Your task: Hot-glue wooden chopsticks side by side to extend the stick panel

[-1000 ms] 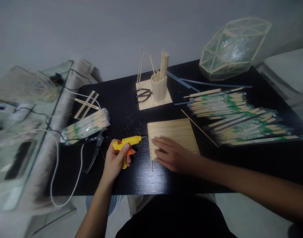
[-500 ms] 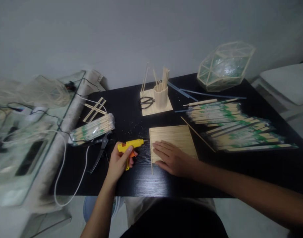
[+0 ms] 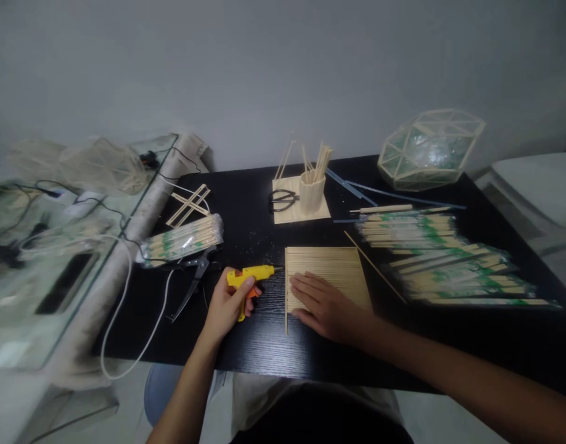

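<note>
My left hand [image 3: 231,305] is closed round the handle of a yellow hot glue gun [image 3: 253,272] with an orange trigger. Its nozzle points right, close to the left edge of a panel of thin wooden sticks [image 3: 327,262] laid side by side. Along that edge runs a single crosswise stick [image 3: 286,324], which sticks out past the panel's near side. My right hand [image 3: 327,305] lies flat on the panel, fingers stretched toward the left edge, covering part of the sticks.
Several packs of chopsticks [image 3: 459,265] lie right; another pack [image 3: 184,239] and scissors [image 3: 195,277] lie left. At the back, a stick holder [image 3: 312,194] stands on a wooden base beside black-handled scissors [image 3: 283,198]. A faceted stick-frame piece [image 3: 431,151] sits back right. A white cord [image 3: 111,320] hangs over the edge.
The camera view has shifted, so the tabletop sits slightly lower and further right. Both hands, the glue gun and the panel keep nearly the same positions relative to each other.
</note>
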Tool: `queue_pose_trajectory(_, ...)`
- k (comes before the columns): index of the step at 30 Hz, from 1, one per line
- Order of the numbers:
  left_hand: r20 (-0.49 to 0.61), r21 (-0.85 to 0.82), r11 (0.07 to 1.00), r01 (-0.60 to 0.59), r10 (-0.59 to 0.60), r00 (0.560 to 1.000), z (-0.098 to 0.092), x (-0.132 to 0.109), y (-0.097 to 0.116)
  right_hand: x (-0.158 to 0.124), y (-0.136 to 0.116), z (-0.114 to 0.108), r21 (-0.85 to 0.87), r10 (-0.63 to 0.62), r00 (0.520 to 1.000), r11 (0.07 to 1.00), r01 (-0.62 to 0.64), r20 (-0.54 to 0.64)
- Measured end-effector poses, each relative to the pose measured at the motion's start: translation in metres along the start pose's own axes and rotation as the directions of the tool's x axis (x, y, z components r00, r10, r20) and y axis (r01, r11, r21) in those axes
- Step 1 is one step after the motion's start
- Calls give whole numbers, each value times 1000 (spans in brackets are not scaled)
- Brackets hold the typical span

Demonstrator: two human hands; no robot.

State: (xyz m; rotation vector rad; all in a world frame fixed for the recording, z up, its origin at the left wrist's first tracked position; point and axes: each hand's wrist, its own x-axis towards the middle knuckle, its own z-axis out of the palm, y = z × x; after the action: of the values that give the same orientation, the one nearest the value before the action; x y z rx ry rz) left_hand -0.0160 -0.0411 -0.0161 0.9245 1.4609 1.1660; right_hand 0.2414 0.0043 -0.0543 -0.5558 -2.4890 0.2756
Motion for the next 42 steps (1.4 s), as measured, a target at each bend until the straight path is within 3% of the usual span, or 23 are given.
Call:
queue_pose_trajectory(22,-13,-2,999,33,-33,999,-2,6,-3,0,-2,-5,-25,13,1000,1000,-12,21)
queue_pose_trajectory(33,106,-29,990,139,-135,985,1,29,9,0,-2,-5,9,22,999,1000,-22,50)
queue_pose_trajectory(42,166,-13,999,52,-49,985,16,45,9,1,-3,-6,-5,24,999,1000,-24,39)
